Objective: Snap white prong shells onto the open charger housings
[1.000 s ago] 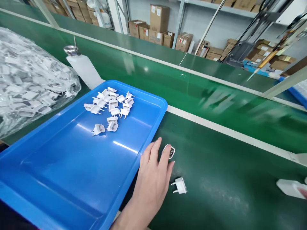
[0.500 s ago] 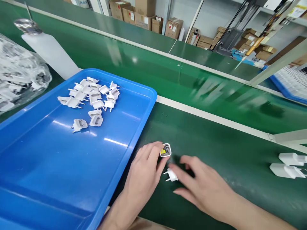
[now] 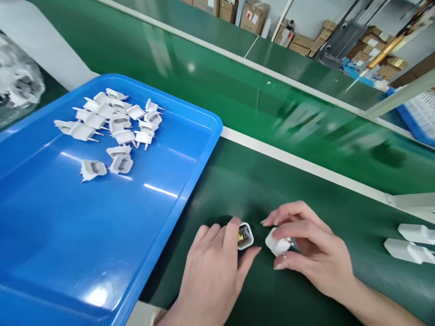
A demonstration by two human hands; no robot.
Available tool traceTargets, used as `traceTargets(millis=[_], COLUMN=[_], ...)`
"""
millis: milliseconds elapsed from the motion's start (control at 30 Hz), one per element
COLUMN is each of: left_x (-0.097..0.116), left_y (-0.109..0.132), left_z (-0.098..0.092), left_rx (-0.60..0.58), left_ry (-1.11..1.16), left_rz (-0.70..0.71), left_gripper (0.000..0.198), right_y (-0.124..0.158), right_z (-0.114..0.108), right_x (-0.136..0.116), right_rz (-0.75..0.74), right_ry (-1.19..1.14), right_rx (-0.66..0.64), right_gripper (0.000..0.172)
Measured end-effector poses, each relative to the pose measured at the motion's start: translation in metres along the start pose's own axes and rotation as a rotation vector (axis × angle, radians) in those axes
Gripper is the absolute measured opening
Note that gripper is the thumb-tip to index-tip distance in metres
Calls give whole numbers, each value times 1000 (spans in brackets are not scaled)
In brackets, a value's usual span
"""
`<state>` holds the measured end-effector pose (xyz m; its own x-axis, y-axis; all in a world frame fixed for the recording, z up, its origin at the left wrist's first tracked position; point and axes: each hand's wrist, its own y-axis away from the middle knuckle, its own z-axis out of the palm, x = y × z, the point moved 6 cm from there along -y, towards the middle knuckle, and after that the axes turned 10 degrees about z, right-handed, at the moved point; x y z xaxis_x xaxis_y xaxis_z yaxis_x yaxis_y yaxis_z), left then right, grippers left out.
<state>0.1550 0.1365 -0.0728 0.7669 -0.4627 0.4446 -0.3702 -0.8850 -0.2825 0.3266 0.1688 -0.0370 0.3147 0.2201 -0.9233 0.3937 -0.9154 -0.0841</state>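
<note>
My left hand (image 3: 215,262) is wrapped round a white charger housing (image 3: 249,236), whose open end faces right and shows metal and yellow parts inside. To its right, my right hand (image 3: 314,249) pinches a white plug cap (image 3: 277,243) between fingers and thumb, with its metal pins pointing right toward the palm. A small gap separates housing and cap. Several white plug caps (image 3: 122,136) lie in the upper part of the blue tray (image 3: 166,217), left of my hands.
Two white pieces (image 3: 404,250) lie at the right on the green bench (image 3: 288,181). A clear bag of white parts (image 3: 20,83) and a white bottle (image 3: 44,40) are at the upper left. A raised green ledge (image 3: 220,77) runs behind; cardboard boxes (image 3: 253,18) stand beyond.
My right hand has taken hold of the plug cap from the bench, and its pins now point right instead of left. The housing in my left hand has shifted slightly right and down. The view has shifted.
</note>
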Motion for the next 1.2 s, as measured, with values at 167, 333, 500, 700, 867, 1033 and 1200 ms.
traceTargets(millis=[167, 333, 500, 700, 867, 1033, 1200], left_x=[0, -5, 1, -2, -7, 1, 13], left_y=[10, 8, 5, 10, 6, 2, 2], left_z=[0, -7, -3, -2, -4, 3, 7], left_rx=[-71, -66, 48, -222, -269, -114, 57], left_ry=[74, 85, 71, 305, 384, 345, 228], left_rz=[0, 58, -37, -14, 57, -22, -60], left_gripper=[34, 11, 44, 130, 71, 27, 6], right_y=[-4, -2, 0, 0, -4, -2, 4], right_z=[1, 6, 5, 5, 2, -3, 14], right_x=[14, 16, 5, -6, -10, -8, -16], right_rz=[39, 62, -12, -117, -187, -2, -72], right_ry=[-32, -100, -45, 69, 91, 126, 281], right_rx=[97, -7, -58, -77, -54, -54, -110], right_gripper=[17, 13, 19, 25, 25, 20, 27])
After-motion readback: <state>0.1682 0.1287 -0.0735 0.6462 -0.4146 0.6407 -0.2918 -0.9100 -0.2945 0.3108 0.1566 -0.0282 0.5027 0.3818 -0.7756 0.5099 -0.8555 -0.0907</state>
